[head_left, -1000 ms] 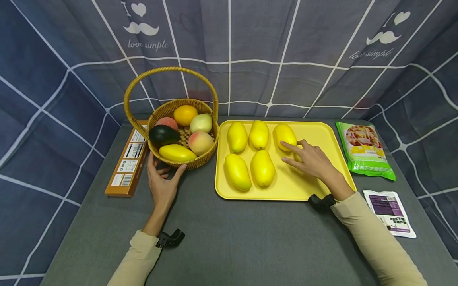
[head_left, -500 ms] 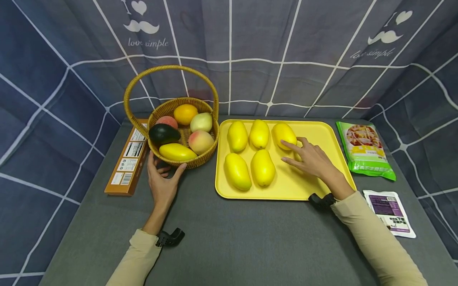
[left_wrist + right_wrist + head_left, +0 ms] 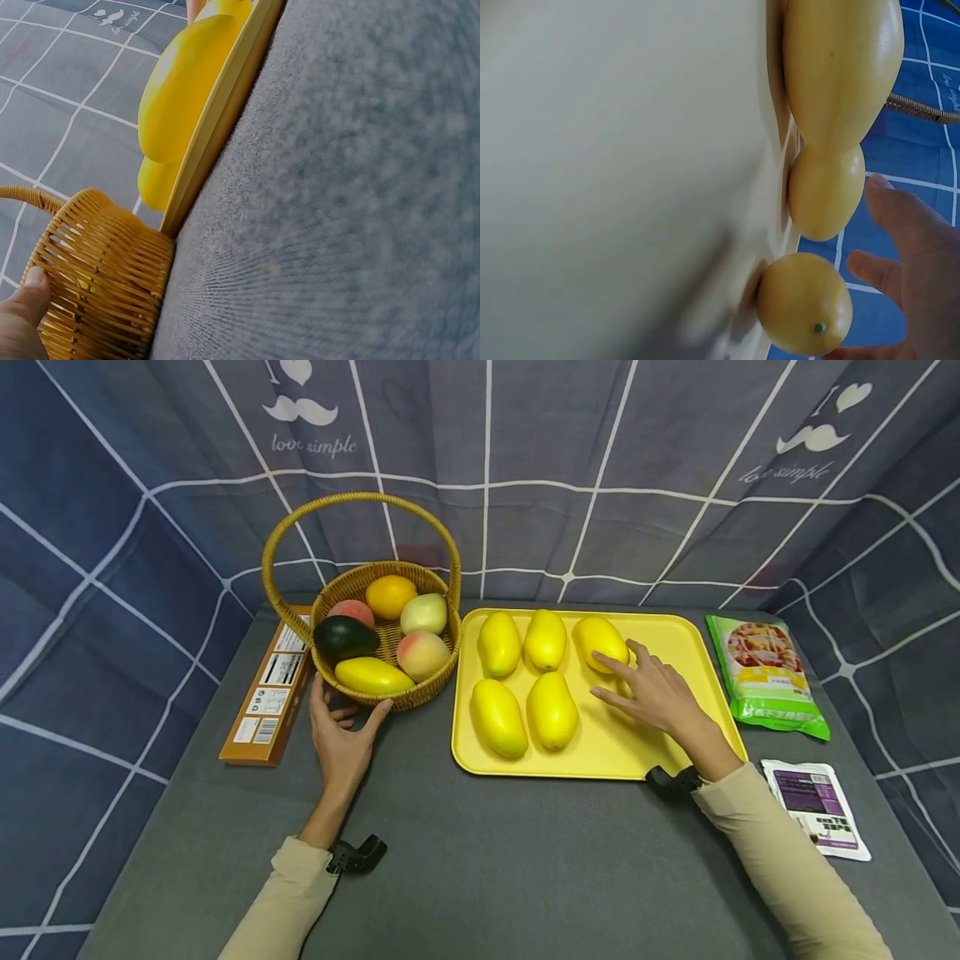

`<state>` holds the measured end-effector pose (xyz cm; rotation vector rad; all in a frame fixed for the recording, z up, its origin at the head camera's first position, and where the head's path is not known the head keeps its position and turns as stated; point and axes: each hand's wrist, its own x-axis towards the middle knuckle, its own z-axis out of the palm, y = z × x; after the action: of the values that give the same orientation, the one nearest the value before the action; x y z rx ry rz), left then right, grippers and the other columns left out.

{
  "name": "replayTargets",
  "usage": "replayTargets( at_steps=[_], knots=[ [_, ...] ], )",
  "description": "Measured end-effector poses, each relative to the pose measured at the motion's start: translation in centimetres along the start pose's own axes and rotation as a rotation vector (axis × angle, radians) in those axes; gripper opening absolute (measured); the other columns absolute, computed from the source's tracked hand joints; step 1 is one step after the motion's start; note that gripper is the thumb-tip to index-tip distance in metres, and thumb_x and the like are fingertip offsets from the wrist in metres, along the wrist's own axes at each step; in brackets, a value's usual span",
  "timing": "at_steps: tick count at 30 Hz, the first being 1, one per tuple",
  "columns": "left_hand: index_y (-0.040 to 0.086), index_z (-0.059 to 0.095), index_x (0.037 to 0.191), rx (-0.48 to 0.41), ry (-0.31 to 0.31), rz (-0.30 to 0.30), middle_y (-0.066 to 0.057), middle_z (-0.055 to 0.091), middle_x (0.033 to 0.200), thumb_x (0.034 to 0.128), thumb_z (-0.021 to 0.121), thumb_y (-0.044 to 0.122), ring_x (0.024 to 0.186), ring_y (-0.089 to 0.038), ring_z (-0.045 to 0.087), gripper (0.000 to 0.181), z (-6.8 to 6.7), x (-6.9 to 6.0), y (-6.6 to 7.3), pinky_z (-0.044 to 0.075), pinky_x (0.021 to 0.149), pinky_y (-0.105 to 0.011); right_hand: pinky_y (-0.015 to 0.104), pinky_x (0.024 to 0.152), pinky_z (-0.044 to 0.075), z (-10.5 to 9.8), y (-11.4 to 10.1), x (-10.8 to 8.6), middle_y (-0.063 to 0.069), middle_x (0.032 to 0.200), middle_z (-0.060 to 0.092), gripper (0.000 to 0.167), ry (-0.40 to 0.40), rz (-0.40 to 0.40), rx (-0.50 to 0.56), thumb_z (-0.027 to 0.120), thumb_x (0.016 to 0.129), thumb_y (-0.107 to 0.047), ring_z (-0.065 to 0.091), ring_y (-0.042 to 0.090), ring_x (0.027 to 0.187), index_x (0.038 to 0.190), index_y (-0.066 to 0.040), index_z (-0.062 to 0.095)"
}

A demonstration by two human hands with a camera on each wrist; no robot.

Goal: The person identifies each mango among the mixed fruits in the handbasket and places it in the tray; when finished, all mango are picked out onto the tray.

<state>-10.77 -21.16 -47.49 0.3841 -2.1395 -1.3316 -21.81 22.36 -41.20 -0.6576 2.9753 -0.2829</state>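
Note:
In the head view, my left hand (image 3: 343, 743) holds the near outer wall of the wicker basket (image 3: 442, 687), thumb and forefinger spread. The left wrist view shows the thumb (image 3: 31, 294) against the weave; the other fingertips are hidden there. Fruit in the basket includes an orange (image 3: 391, 597), a dark green avocado (image 3: 346, 639), a peach (image 3: 422, 657) and a yellow mango (image 3: 372, 677). Over the yellow tray (image 3: 600, 756), my right hand (image 3: 660, 697) extends its fingers at the far-row mango (image 3: 600, 642); the forefinger overlaps it. Whether it presses on it, I cannot tell.
Several other mangoes, such as one at front left (image 3: 498, 718), lie on the tray. An orange-brown box (image 3: 258, 714) lies left of the basket. At right are a green food bag (image 3: 765, 677) and a white-and-purple pouch (image 3: 817, 810). A checked curtain (image 3: 540, 460) hangs behind.
The mango by my right fingers has turned or shifted slightly to the right, and the fingers have moved a little. My left hand stays on the basket. The head view has shifted slightly.

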Motion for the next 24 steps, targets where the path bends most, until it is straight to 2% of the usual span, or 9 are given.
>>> replayTargets(
  at_steps=[8,12,18,24],
  knots=[
    [0.028,0.021,0.156,-0.008,0.007,0.007,-0.013,0.042,0.145,0.0765,0.085,0.028,0.099,-0.031,0.057,0.102,0.0,0.0,-0.1,0.040,0.083,-0.032,0.063,0.082,0.046,0.1,0.0,-0.1,0.026,0.156,0.023,0.066,0.052,-0.021,-0.023,0.055,0.092,-0.062,0.049,0.053,0.118,0.148,-0.030,0.045],
    [0.028,0.021,0.156,-0.012,0.006,0.005,-0.013,0.041,0.145,0.0766,0.085,0.028,0.100,-0.032,0.057,0.103,0.1,0.0,-0.2,0.039,0.084,-0.034,0.064,0.090,0.042,0.2,0.1,0.0,0.026,0.156,0.023,0.065,0.089,-0.052,-0.032,0.059,0.091,-0.059,0.042,0.051,0.127,0.147,-0.027,0.048],
    [0.029,0.021,0.156,0.000,0.001,-0.007,-0.012,0.042,0.144,0.0768,0.085,0.030,0.099,-0.028,0.057,0.102,0.1,-0.1,0.0,0.040,0.083,-0.030,0.065,0.096,0.039,-0.4,-0.9,0.4,0.025,0.154,0.030,0.063,0.154,-0.159,-0.039,0.064,0.091,-0.051,0.038,0.049,0.132,0.145,-0.023,0.050],
    [0.029,0.020,0.157,-0.002,0.000,-0.005,-0.012,0.042,0.143,0.0773,0.084,0.031,0.099,-0.027,0.057,0.102,0.0,-0.1,0.1,0.040,0.083,-0.031,0.063,0.107,0.032,-1.9,-4.6,2.0,0.021,0.155,0.031,0.060,0.105,-0.319,0.042,0.063,0.092,-0.049,0.037,0.045,0.137,0.145,-0.026,0.049]
  ],
)
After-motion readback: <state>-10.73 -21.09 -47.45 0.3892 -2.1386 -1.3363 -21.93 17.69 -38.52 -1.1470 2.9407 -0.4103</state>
